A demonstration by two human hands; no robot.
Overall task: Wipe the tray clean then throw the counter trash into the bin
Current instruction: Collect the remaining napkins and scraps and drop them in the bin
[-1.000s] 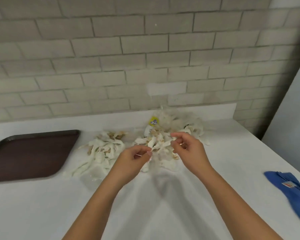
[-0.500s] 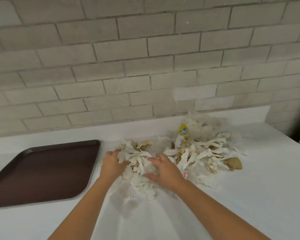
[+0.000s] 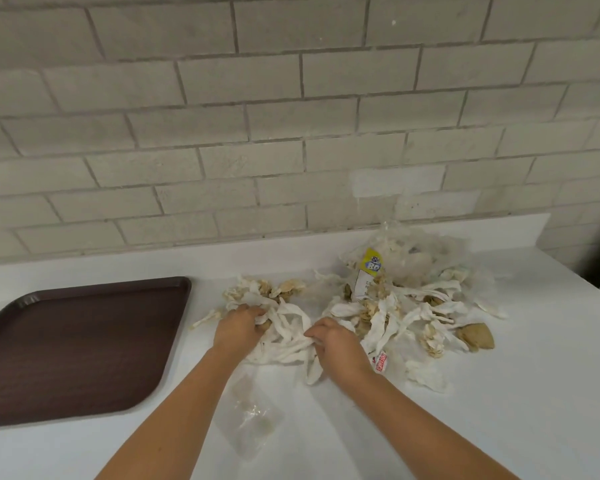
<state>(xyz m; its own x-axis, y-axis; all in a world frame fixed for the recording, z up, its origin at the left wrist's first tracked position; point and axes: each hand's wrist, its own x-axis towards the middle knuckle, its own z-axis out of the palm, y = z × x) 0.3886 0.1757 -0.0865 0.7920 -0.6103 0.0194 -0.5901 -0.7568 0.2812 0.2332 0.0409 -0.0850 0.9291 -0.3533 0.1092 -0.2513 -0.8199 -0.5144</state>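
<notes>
Gripping the smaller napkin heap [image 3: 284, 329] at frame centre, the left hand [image 3: 238, 325] and right hand [image 3: 333, 342] bracket it; the larger heap [image 3: 406, 306] lies frame-right, nearer the right hand.

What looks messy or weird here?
Trash is strewn over the counter right of the tray: torn white strips, brownish crumpled bits, a yellow-labelled bag. A clear wrapper lies apart, nearer, between the arms. The left hand and right hand grip its left clump.
</notes>
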